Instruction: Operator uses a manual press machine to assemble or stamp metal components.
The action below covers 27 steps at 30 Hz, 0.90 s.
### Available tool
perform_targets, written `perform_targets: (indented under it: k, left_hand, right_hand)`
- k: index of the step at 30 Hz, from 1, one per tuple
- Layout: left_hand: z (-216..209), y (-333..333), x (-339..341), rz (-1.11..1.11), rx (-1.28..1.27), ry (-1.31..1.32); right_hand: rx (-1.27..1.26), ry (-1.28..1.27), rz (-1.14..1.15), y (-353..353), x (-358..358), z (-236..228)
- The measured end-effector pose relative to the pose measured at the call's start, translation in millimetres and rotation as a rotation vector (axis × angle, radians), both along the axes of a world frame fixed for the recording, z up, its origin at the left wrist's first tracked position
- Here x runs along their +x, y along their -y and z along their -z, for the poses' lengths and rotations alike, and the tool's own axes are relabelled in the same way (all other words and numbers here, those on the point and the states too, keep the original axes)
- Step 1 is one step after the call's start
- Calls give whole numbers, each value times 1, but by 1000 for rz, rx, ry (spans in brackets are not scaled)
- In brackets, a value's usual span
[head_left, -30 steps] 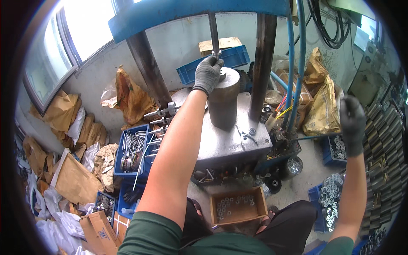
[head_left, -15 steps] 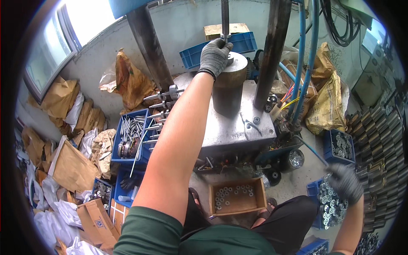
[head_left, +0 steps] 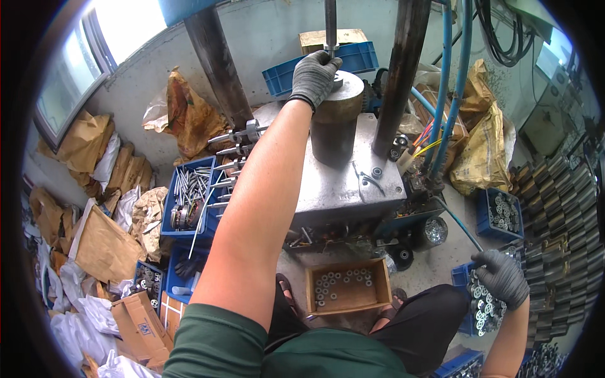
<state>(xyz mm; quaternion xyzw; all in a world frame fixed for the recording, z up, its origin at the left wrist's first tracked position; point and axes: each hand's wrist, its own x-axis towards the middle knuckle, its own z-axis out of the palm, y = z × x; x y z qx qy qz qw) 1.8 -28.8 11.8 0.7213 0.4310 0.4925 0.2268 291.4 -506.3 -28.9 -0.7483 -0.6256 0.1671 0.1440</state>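
My left hand (head_left: pixel 315 77), in a grey knit glove, reaches to the top of a thick steel cylinder (head_left: pixel 345 94) on the press table. Its fingers are closed just below the collar of a vertical metal rod (head_left: pixel 331 25); what they grip is hidden behind the glove. A small round metal part (head_left: pixel 338 82) shows beside the fingers on the cylinder top. At the right, my gloved right hand (head_left: pixel 502 277) is closed round the end of a thin blue-grey lever (head_left: pixel 463 228), above a blue bin of spoked metal wheels (head_left: pixel 484 309).
Pliers (head_left: pixel 364 179) and a small ring (head_left: pixel 377 172) lie on the press table (head_left: pixel 321 189). A wooden box (head_left: pixel 348 302) with several rings stands between my feet. Blue bins of metal rods (head_left: pixel 192 186) and cardboard (head_left: pixel 107 236) fill the left. Stacked dark metal parts (head_left: pixel 561 220) line the right.
The lever's end has dropped slightly, with my right hand moving along with it. My left hand stays at the rod above the cylinder. The whole view has shifted a little.
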Motion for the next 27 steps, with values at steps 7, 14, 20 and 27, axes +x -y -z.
perform_targets:
  k: [7,14,20,27]
  left_hand:
    - [6,-6,1,-6,48,1]
    - [6,-8,-1,-17,73,-49]
    - [5,-3,1,101,-61,278]
    - [12,-23,-4,190,7,345]
  right_hand:
    - [-264,117,-138,4,-2,8]
    - [-35,5,5,1,-2,5]
    - [-88,16,3,6,-8,8]
    - [-183,72,-34,7,-11,12]
